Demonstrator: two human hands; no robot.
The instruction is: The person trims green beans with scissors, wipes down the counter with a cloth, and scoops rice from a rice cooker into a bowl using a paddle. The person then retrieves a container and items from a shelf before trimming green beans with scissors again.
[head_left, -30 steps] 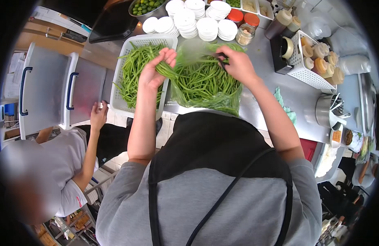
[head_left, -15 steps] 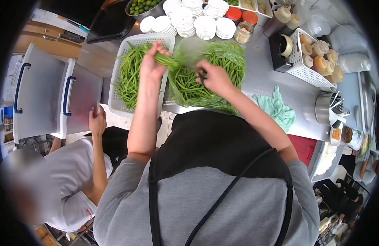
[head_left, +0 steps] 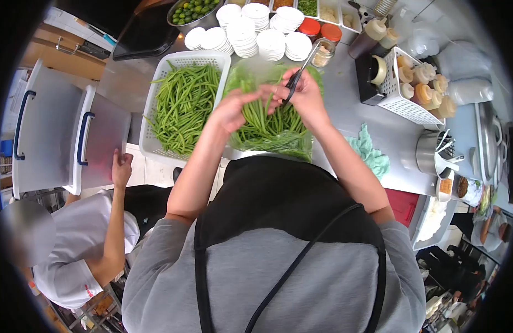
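Note:
Over a clear plastic bag (head_left: 281, 145) of long green beans, my left hand (head_left: 233, 110) is closed on a few green beans (head_left: 256, 115), fingers toward the right hand. My right hand (head_left: 307, 99) grips scissors (head_left: 293, 84) by their black handles, the metal blades pointing up and away from the beans. Its fingertips meet the left fingers above the bag, and what lies between them is partly hidden. To the left of the bag stands a white perforated basket (head_left: 148, 125) filled with green beans.
Stacked white dishes (head_left: 242, 36), red-lidded jars (head_left: 329, 34) and a glass jar (head_left: 323, 54) stand behind the bag. A green cloth (head_left: 370, 151) and a basket of sauce bottles (head_left: 414, 91) are at right. At left, a co-worker's hand (head_left: 122, 167) touches a plastic bin (head_left: 104, 139).
My left hand has moved right and down from the basket's edge to the bag. My right hand has risen slightly, its scissors now pointing up. The two hands have come together.

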